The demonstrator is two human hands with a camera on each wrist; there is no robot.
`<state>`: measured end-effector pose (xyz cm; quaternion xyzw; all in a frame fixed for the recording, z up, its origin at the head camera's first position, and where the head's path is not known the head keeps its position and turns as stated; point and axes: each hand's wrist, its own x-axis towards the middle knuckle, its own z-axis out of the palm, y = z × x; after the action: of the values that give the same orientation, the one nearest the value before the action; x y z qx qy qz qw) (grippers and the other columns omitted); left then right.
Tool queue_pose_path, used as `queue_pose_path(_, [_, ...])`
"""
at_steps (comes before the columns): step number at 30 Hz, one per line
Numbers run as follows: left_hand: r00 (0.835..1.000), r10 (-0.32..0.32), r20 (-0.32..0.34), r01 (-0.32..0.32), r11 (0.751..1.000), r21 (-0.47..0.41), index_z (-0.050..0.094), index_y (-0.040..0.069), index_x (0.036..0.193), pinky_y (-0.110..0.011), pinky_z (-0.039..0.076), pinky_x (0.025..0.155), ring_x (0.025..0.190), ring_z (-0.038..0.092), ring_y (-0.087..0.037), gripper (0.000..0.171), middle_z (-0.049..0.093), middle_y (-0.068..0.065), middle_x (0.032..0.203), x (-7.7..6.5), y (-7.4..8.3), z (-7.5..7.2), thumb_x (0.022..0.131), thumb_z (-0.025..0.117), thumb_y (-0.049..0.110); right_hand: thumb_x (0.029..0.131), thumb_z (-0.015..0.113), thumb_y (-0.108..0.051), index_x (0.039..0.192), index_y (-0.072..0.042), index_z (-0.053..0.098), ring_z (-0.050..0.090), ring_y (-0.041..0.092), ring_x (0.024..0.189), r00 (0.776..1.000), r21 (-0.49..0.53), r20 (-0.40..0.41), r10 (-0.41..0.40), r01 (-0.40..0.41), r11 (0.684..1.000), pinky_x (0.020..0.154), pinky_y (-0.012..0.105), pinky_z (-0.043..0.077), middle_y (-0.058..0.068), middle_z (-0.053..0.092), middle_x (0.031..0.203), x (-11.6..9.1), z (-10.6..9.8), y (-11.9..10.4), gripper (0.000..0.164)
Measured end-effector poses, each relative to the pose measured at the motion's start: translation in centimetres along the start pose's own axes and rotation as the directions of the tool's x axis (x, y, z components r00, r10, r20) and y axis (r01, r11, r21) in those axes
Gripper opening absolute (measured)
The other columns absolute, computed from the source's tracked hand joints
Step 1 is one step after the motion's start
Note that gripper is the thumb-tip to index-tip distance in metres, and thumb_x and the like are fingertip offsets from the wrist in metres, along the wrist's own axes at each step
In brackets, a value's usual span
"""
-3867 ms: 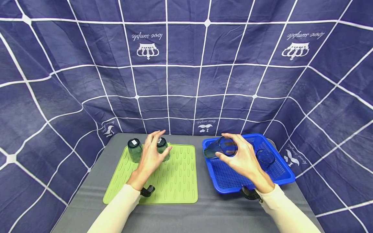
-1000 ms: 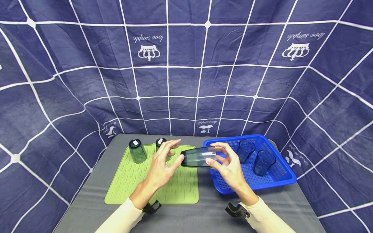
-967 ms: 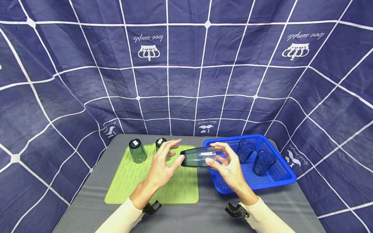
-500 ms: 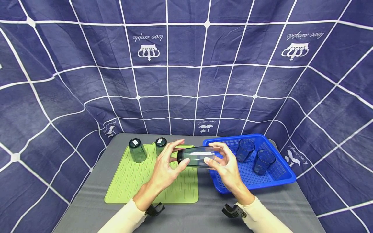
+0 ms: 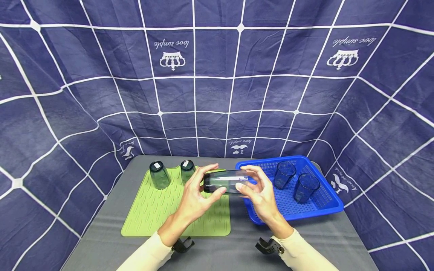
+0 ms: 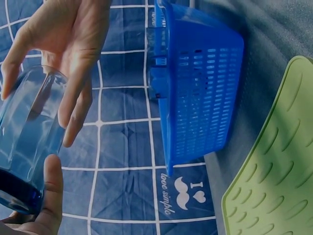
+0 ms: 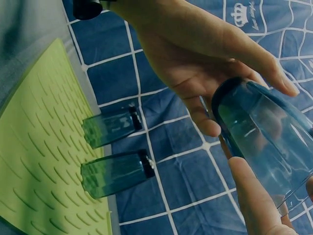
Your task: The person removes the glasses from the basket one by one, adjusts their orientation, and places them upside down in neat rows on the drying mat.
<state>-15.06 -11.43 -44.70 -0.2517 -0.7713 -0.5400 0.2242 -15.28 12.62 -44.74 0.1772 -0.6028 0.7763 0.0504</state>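
A tinted drinking glass (image 5: 226, 182) lies level in the air between both hands, its dark base to the left and its mouth to the right. My left hand (image 5: 194, 197) grips the base end, thumb in front and fingers behind. At the mouth end my right hand (image 5: 262, 195) holds it between thumb and fingers. Both grips also show in the left wrist view, where the glass (image 6: 29, 132) slants across the left side. Below and left is a green ridged mat (image 5: 149, 210) bearing two upside-down glasses, one far left (image 5: 159, 176) and one nearer (image 5: 187, 171).
A blue perforated basket (image 5: 291, 218) stands on the right of the grey table (image 5: 234, 241). Two more glasses stand in it mouth up, one behind (image 5: 284, 176) and one in front (image 5: 306, 189). A dark blue checked cloth (image 5: 217, 94) hangs behind the table.
The glass was lifted out of the basket by my right hand and brought left to the middle. My left hand moved right from the mat's glasses and took hold of its base.
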Motion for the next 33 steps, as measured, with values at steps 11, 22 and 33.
queue_pose_path(11, [1.000,0.010,-0.015,-0.010,1.000,0.006,0.070,0.018,0.154,-0.022,0.066,0.096,0.125,0.077,-0.016,0.070,0.079,-0.008,0.148,-0.11,0.29,0.38,0.092,0.101,0.019,0.098,0.072,0.013,0.152,-0.005,0.060,0.085,0.018,0.108,1.000,0.070,0.024,-0.017,0.015,0.997,0.083,0.037,0.074,0.004,0.069,0.137,-0.14,0.29,0.13,0.057])
queue_pose_path(22, [1.000,-0.020,-0.009,0.019,0.992,-0.125,0.069,0.017,0.152,-0.024,0.069,0.091,0.119,0.081,-0.013,0.066,0.080,-0.008,0.146,-0.41,-0.03,0.77,0.093,0.099,0.010,0.100,0.071,0.012,0.151,-0.011,0.062,0.085,0.019,0.111,0.999,0.112,0.040,-0.023,0.018,0.994,0.084,0.037,0.074,0.006,0.069,0.138,-0.29,0.21,0.36,0.057])
queue_pose_path(33, [0.999,-0.029,-0.018,0.026,0.990,-0.142,0.069,0.012,0.150,-0.023,0.069,0.091,0.118,0.080,-0.011,0.067,0.079,-0.011,0.146,-0.52,0.35,1.01,0.091,0.099,0.005,0.101,0.069,0.013,0.150,-0.011,0.062,0.085,0.017,0.111,0.996,0.158,0.077,-0.051,0.039,0.987,0.085,0.037,0.074,0.005,0.069,0.139,-0.20,-0.12,0.32,0.056])
